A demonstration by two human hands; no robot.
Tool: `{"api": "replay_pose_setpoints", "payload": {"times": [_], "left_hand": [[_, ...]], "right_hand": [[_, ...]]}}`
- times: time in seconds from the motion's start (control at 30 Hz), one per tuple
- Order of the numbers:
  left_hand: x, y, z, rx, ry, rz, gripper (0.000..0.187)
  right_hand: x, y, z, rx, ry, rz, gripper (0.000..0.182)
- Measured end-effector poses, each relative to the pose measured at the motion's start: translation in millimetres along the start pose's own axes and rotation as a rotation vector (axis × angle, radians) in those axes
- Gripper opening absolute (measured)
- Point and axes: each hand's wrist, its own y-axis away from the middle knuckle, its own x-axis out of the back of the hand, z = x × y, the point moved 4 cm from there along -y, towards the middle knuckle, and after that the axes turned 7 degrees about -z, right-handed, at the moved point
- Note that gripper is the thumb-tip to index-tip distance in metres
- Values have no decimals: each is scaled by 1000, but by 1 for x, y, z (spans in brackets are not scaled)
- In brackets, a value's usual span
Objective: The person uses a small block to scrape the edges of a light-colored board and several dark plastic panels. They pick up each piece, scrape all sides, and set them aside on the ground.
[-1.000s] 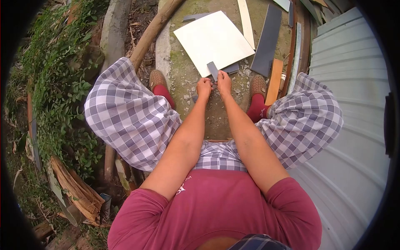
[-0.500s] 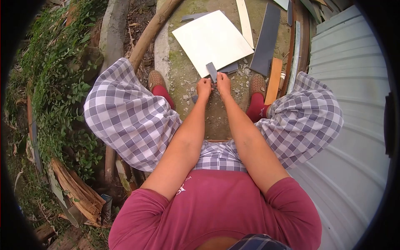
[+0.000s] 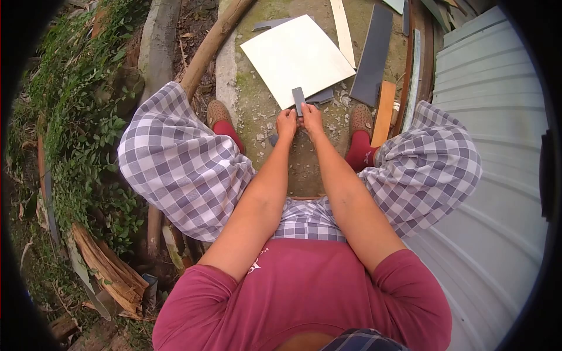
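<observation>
Grey strip (image 3: 298,98), less slanted than before, pinched in right hand's grip (image 3: 312,119), left hand's grip (image 3: 286,124) unclear

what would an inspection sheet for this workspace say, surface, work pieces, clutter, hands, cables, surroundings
Surface: ground, greenish in patches, strewn with chips.
Work pieces: small grey strip in hand, overlapping the near edge of the white board in view.
Clutter: dark grey plank, pale strip and orange-brown plank lying to the right of the board.
Hands: right hand grips the small grey strip; left hand is close beside its lower end, contact unclear.
Cables: nothing seen.
Surroundings: plants at left, ribbed panel at right.
</observation>
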Motion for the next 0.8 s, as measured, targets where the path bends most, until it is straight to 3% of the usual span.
{"api": "replay_pose_setpoints", "payload": {"times": [0.27,0.37,0.43,0.57,0.63,0.8], "left_hand": [[-2,2,6,9,-28,24,29],[-2,1,8,-2,-30,42,27],[4,1,15,-67,-74,147,24],[21,14,45,-211,-235,395,21],[25,19,60,-321,-388,543,25],[21,15,61,-235,-363,507,41]], "right_hand": [[26,-5,-18,-39,-113,281,35],[18,-11,-18,-23,-49,227,39],[11,-6,-27,138,206,433,49],[1,32,-72,209,495,330,61],[-2,29,-73,128,634,251,61],[-3,33,-75,101,768,218,62]]}}
